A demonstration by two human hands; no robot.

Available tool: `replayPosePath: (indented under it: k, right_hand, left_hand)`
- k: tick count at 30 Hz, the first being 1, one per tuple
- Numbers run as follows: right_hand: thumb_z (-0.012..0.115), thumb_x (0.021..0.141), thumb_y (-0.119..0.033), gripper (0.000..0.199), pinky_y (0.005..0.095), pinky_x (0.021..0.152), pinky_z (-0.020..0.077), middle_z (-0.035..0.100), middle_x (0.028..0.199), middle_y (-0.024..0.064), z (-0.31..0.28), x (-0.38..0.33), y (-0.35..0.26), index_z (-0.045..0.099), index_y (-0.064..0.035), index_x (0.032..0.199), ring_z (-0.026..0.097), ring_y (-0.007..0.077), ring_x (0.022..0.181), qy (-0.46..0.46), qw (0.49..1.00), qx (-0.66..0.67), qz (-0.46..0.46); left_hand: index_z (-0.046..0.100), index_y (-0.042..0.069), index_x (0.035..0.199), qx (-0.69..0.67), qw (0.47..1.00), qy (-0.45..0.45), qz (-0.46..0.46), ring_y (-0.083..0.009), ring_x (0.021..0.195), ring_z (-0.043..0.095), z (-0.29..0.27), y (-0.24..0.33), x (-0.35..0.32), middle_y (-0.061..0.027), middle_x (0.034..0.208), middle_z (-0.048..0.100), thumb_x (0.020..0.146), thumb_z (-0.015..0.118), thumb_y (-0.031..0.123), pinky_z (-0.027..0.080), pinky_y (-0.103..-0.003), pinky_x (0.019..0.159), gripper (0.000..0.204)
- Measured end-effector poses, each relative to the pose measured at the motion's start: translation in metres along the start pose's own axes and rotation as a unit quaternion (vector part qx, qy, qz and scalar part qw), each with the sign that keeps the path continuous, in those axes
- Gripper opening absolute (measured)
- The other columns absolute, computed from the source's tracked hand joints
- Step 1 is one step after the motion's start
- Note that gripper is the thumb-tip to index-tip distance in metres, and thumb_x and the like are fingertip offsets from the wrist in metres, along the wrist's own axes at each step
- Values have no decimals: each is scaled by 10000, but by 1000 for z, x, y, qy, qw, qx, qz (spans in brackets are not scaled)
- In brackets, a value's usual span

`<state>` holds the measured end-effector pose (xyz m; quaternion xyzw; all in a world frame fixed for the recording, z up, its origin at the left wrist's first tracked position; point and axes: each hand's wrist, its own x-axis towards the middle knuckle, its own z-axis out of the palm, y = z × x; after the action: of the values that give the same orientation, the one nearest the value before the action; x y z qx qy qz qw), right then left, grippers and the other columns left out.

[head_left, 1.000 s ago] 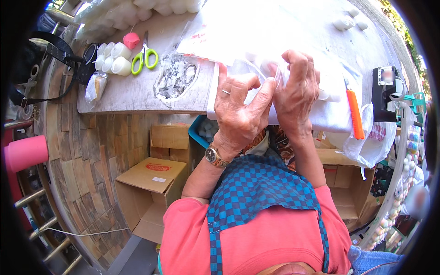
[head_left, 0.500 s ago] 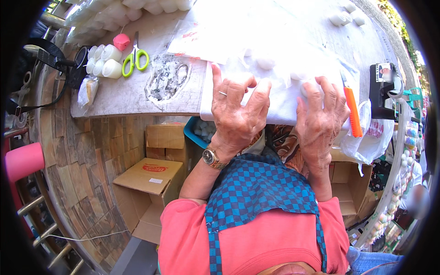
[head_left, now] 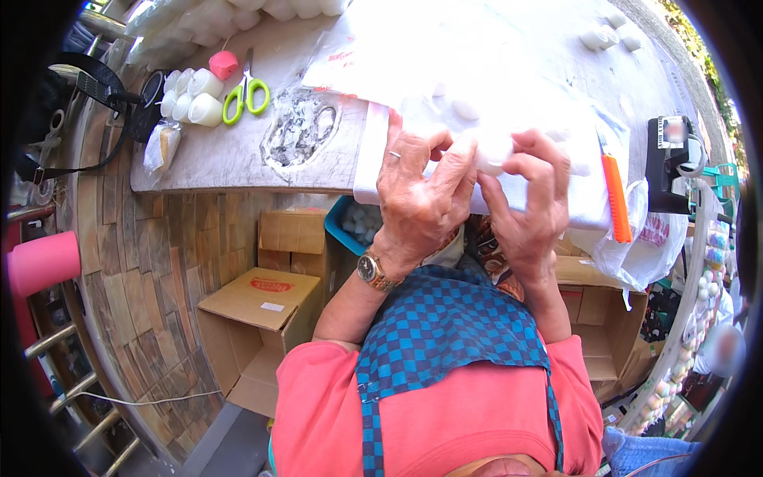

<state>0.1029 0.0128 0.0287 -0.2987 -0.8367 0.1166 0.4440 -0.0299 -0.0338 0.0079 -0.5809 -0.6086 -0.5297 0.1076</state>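
Small white round piece (head_left: 494, 151) pinched at the near edge of the bench (head_left: 230, 155), over a white plastic sheet (head_left: 517, 103); grasped between fingers (head_left: 461, 163) of the left hand (head_left: 417, 195) and the right hand (head_left: 528, 207), both curled onto it; more white pieces (head_left: 465, 110) lying under the sheet just beyond; orange-handled knife (head_left: 617, 199) just right of the right hand; green-handled scissors (head_left: 245, 94) and white cups (head_left: 195, 99) well to the left; open cardboard box (head_left: 254, 318) on the floor below.
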Motion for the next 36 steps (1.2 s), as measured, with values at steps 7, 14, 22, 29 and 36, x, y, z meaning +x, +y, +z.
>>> replayPosePath:
  k: [7,14,22,29,36]
  right_hand:
    - [764,745,39,391,398,853,546,523,1265,177,8,-6,14,606,-44,1093,601,275,1049,17,1000,18,-1]
    - [764,712,-61,386,404,784,463,611,1070,117,37,16,22,592,-65,1058,585,300,950,31,998,-18,-54]
    - [683,728,-19,413,410,778,461,611,1063,130,3,37,3,603,-52,1132,594,286,915,-70,984,-147,-76]
    - [619,780,-32,458,453,926,474,638,1190,197,0,60,22,601,-23,1237,630,346,1078,-125,962,-233,73]
    - [641,860,-186,416,444,901,454,712,1048,133,32,103,81,590,-88,1261,658,301,1009,-164,889,-427,5]
  left_hand:
    - [750,61,953,1,1000,10,-5,-234,748,637,-4,-5,-1,-71,811,616,755,752,21,417,-551,1068,202]
    - [716,23,982,-41,998,17,35,-214,775,602,4,-5,-7,-61,888,580,738,730,49,359,-620,1090,246]
    - [749,65,942,8,1000,-2,6,-226,802,656,-4,-4,-9,-66,832,627,761,751,39,373,-601,1089,182]
    - [705,72,950,-4,999,19,28,-222,754,576,6,-11,-9,-59,869,571,739,726,52,294,-671,1107,213]
    - [717,114,967,53,998,6,32,-223,841,558,4,-6,-3,-37,928,571,740,736,81,155,-734,1119,230]
